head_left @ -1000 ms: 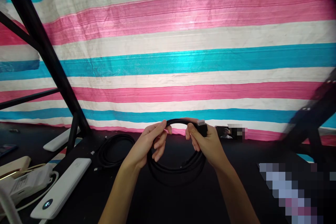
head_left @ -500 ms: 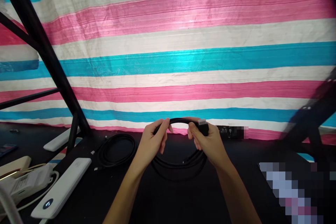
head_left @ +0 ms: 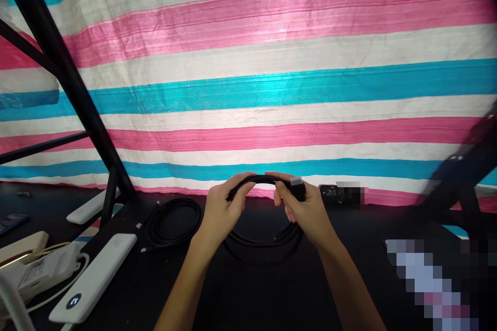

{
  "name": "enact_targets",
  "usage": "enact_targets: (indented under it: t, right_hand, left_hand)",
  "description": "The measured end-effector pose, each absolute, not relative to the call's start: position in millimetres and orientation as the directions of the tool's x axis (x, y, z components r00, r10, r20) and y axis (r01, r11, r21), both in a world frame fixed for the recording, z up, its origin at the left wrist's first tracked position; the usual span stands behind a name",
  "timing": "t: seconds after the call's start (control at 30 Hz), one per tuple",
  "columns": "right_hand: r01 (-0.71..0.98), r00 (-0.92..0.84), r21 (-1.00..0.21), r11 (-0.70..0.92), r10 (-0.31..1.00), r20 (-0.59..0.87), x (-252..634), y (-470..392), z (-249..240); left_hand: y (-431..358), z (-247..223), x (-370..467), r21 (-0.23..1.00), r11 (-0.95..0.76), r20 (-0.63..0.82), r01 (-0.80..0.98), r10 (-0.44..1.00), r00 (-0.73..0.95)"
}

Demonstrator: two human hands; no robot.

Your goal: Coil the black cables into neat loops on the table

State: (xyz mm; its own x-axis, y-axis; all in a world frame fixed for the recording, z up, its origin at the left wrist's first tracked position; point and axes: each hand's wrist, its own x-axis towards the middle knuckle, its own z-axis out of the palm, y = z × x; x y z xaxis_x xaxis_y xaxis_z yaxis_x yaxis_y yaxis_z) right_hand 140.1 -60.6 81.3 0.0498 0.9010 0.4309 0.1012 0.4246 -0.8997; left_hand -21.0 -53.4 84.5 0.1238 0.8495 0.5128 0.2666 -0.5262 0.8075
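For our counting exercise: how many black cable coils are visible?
2: one coil is held in the left hand and right hand; the other coil lies on the table to their left.

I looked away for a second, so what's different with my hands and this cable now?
Your left hand has closed around the coiled black cable; its fingers no longer hang loose inside the loop. The loop's bottom has risen slightly. Your right hand still grips beside the plug, and the coil on the table stayed put.
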Motion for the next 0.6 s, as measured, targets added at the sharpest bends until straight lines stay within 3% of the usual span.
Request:
enact_targets:
  t: [0.27,0.6]
  right_hand:
    - [0.108,0.05,-0.899,0.423,0.901,0.43,138.7,-60.0,80.7]
    - [0.122,0.065,-0.903,0.413,0.904,0.422,134.4,-58.6,78.3]
  left_hand:
    - [-49.7,80.6,-20.8,0.741,-0.539,0.563,0.4,0.824,0.066]
    - [-49.1,82.8,-27.5,0.621,-0.561,0.576,0.547,0.8,0.167]
